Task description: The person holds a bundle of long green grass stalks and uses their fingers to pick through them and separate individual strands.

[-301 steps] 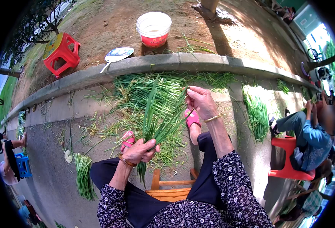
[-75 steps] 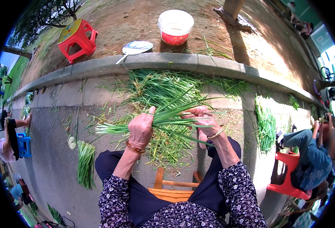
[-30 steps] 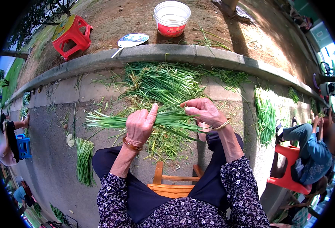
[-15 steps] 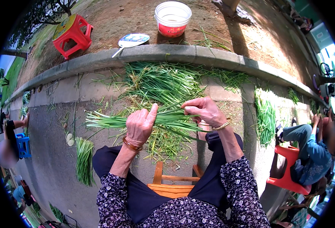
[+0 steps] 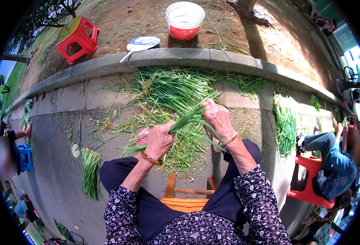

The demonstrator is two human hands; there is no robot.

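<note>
A bunch of garlic chives (image 5: pixel 187 119) stretches between my two hands above my lap, slanting up to the right. My left hand (image 5: pixel 160 140) is wrapped round it, and some stalks poke out on the far left side. My right hand (image 5: pixel 217 117) is closed on the leafy ends, its fingertips mostly hidden behind the knuckles. A few loose leaves hang down past the right wrist. Beyond my hands lies a big heap of chives (image 5: pixel 172 86). Yellowed trimmings (image 5: pixel 184 157) litter the ground beneath.
A tidy chive bundle (image 5: pixel 91 173) lies left; another pile (image 5: pixel 284 126) lies right. Along the stone curb (image 5: pixel 188 58) are a hand fan (image 5: pixel 143 43), a white-and-red bucket (image 5: pixel 185 20) and a red stool (image 5: pixel 77 40). A person in blue (image 5: pixel 338 163) sits at right.
The bunch has turned from nearly level to slanting up to the right. My right hand has risen and closed more tightly; my left has shifted slightly down and right.
</note>
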